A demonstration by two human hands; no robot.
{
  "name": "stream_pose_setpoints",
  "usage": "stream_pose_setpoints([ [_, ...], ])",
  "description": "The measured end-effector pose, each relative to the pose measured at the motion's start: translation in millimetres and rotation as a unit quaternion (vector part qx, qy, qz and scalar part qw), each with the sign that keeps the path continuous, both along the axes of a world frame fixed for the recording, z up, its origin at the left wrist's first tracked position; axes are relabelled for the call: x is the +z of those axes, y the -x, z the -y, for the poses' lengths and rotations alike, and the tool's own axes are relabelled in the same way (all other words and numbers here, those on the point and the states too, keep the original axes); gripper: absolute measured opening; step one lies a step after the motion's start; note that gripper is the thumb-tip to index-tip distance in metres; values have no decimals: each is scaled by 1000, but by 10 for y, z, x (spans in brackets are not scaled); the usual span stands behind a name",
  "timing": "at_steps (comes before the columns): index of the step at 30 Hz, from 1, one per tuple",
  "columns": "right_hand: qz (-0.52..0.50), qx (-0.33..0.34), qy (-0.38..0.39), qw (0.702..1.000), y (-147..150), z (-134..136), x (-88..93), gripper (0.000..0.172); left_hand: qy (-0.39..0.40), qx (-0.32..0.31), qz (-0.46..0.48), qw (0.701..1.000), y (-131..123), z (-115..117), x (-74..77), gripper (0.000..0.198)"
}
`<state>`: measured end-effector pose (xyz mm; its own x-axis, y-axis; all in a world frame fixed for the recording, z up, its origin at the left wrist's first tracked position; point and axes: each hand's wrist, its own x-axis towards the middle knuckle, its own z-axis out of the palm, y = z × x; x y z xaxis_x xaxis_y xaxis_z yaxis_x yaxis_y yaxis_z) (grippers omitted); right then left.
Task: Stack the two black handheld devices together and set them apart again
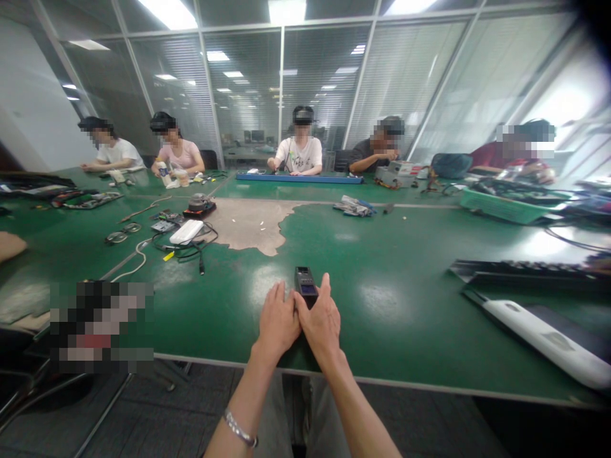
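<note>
On the green tabletop (363, 343), near its front edge, lies a small black box-shaped device (304, 277) with a little dark display on top. My right hand (323, 318) is around its near end, thumb at the near left corner and fingers along the right side. Just left of the device, my left hand (279, 321) rests palm down with fingers stretched forward, its edge close to my right thumb. Whether the left fingers touch the device is hard to tell. The undersides of both hands are hidden.
Left lie a white adapter (187, 232) with cables, glasses (123, 233) and a worn patch (252, 222). Gloves (354, 206) lie ahead. On the right are a white elongated device (544, 337), a black bar (525, 275) and a green basket (506, 207). Several people sit across; another is close left.
</note>
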<state>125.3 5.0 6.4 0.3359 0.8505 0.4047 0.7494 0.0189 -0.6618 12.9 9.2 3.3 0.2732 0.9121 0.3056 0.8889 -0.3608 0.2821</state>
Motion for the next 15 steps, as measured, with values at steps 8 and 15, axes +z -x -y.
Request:
stream_pose_setpoints([
  [8, -19, 3, -34, 999, -5, 0, 83, 89, 2, -1, -3, 1000, -4, 18, 24, 45],
  [15, -32, -5, -82, 996, -72, 20, 192, 92, -15, -4, -10, 1000, 4, -15, -35, 47],
])
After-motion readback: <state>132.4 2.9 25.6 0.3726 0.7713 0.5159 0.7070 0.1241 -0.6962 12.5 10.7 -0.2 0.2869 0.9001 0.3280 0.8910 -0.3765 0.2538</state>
